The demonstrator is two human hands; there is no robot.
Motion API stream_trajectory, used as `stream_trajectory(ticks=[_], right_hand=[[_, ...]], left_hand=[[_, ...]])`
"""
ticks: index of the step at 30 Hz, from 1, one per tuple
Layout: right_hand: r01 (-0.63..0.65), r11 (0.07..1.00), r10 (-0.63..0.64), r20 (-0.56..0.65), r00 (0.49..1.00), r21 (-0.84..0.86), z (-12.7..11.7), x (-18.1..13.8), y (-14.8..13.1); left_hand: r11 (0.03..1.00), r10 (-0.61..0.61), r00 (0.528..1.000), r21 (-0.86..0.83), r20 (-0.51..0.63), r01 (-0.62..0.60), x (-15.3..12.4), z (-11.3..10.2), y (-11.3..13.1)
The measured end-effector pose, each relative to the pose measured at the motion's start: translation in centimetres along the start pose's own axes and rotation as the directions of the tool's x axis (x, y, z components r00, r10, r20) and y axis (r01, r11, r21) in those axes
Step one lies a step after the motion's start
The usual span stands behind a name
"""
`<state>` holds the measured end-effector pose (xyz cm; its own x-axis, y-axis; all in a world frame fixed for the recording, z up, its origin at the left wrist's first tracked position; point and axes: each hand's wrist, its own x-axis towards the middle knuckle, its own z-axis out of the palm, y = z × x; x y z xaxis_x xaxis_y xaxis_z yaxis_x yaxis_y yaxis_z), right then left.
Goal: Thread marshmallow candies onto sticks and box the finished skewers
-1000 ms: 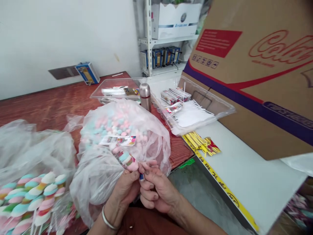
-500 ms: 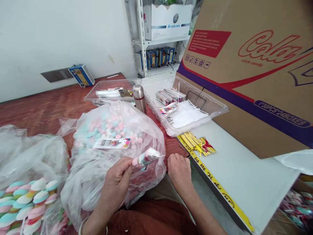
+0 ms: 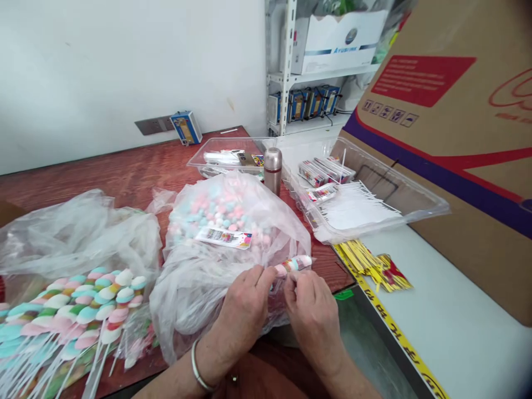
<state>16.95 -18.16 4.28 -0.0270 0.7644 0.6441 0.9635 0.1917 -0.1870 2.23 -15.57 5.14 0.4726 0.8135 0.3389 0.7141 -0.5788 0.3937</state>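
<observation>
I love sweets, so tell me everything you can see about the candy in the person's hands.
The candy is a small, soft-looking row of pink, white and pale blue puffs, seemingly in clear wrap. It lies nearly level, over a plastic bag of loose sweets. The left hand pinches its left end; the right hand touches it from below.

Wrapped candy [image 3: 296, 262], near end behind fingers [image 3: 263, 275].

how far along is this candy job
Done: a heap of finished candy sticks lies at the left. In hand: left hand and right hand pinch one wrapped candy. Still to do: the bag of loose candies looks full, and many white sticks wait in the tray.
</observation>
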Motion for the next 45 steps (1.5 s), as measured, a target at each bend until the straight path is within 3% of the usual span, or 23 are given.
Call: stream_trajectory(ticks=[6, 10, 11, 13, 15, 17, 19, 20, 23, 25, 27, 28, 30, 32, 34, 37, 40, 42, 45], right_hand=[[0.044, 0.993, -0.048, 0.029, 0.998, 0.110, 1.2, -1.1, -1.7], [-0.033, 0.973, 0.028, 0.024, 0.999, 0.229, 2.0, -0.9, -2.0], [-0.087, 0.952, 0.082, 0.028, 0.996, 0.294, 2.2, -0.7, -2.0], [-0.260, 0.848, 0.228, 0.125, 0.966, 0.462, 2.8, -0.4, -2.0], [-0.466, 0.633, 0.346, 0.313, 0.884, 0.618, 3.3, 0.1, -1.8], [-0.602, 0.378, 0.365, 0.484, 0.795, 0.704, 3.5, 0.6, -1.5], [-0.638, 0.219, 0.326, 0.561, 0.761, 0.738, 3.4, 1.0, -1.3], [-0.637, 0.200, 0.297, 0.573, 0.764, 0.745, 3.3, 1.1, -1.2], [-0.590, 0.314, 0.242, 0.538, 0.807, 0.744, 2.9, 1.2, -1.0], [-0.518, 0.463, 0.244, 0.458, 0.855, 0.720, 2.8, 1.0, -1.0], [-0.395, 0.630, 0.218, 0.336, 0.916, 0.669, 2.8, 0.8, -1.1], [-0.319, 0.706, 0.185, 0.269, 0.945, 0.633, 2.8, 0.7, -1.1], [-0.186, 0.809, 0.113, 0.163, 0.980, 0.557, 3.0, 0.6, -1.1], [-0.120, 0.851, 0.077, 0.105, 0.991, 0.511, 3.0, 0.5, -1.1], [-0.117, 0.839, 0.073, 0.103, 0.992, 0.532, 3.0, 0.5, -1.1], [-0.274, 0.712, 0.166, 0.224, 0.960, 0.646, 2.8, 0.5, -1.3], [-0.441, 0.547, 0.256, 0.359, 0.897, 0.712, 2.6, 0.6, -1.5], [-0.476, 0.500, 0.283, 0.382, 0.880, 0.724, 2.5, 0.7, -1.8], [-0.520, 0.473, 0.336, 0.400, 0.853, 0.711, 2.5, 0.8, -2.2]], left_hand=[[0.972, -0.139, 0.985, -0.203, -0.098, 0.117, -0.4, 0.1, -0.5], [0.829, -0.349, 0.927, -0.505, -0.135, 0.239, 0.2, 0.1, -0.7], [0.740, -0.431, 0.897, -0.609, -0.101, 0.286, 0.4, 0.1, -0.6], [0.448, -0.583, 0.811, -0.814, 0.048, 0.369, 1.0, 0.3, -0.3], [0.081, -0.627, 0.742, -0.927, 0.239, 0.367, 1.5, 0.5, 0.0], [-0.186, -0.587, 0.728, -0.934, 0.355, 0.305, 1.7, 0.8, 0.2], [-0.321, -0.542, 0.734, -0.908, 0.409, 0.269, 1.8, 1.0, 0.3], [-0.363, -0.527, 0.735, -0.895, 0.428, 0.260, 1.8, 1.0, 0.2], [-0.442, -0.502, 0.731, -0.863, 0.463, 0.243, 1.7, 1.1, 0.2], [-0.431, -0.506, 0.732, -0.869, 0.456, 0.243, 1.7, 1.2, 0.1], [-0.301, -0.536, 0.745, -0.915, 0.397, 0.270, 1.5, 1.5, -0.1], [-0.157, -0.557, 0.761, -0.942, 0.334, 0.298, 1.3, 1.6, -0.4], [0.276, -0.542, 0.830, -0.904, 0.134, 0.326, 0.7, 2.0, -1.0], [0.685, -0.403, 0.914, -0.680, -0.055, 0.261, 0.1, 2.2, -1.6], [0.871, -0.256, 0.957, -0.463, -0.140, 0.165, -0.3, 2.4, -2.0], [0.873, -0.278, 0.950, -0.450, -0.146, 0.186, -0.3, 2.3, -1.8], [0.719, -0.431, 0.901, -0.624, -0.052, 0.307, 0.2, 1.8, -1.2], [0.629, -0.485, 0.874, -0.694, 0.003, 0.351, 0.5, 1.4, -0.9], [0.605, -0.496, 0.868, -0.723, -0.016, 0.333, 0.8, 1.0, -0.6]])
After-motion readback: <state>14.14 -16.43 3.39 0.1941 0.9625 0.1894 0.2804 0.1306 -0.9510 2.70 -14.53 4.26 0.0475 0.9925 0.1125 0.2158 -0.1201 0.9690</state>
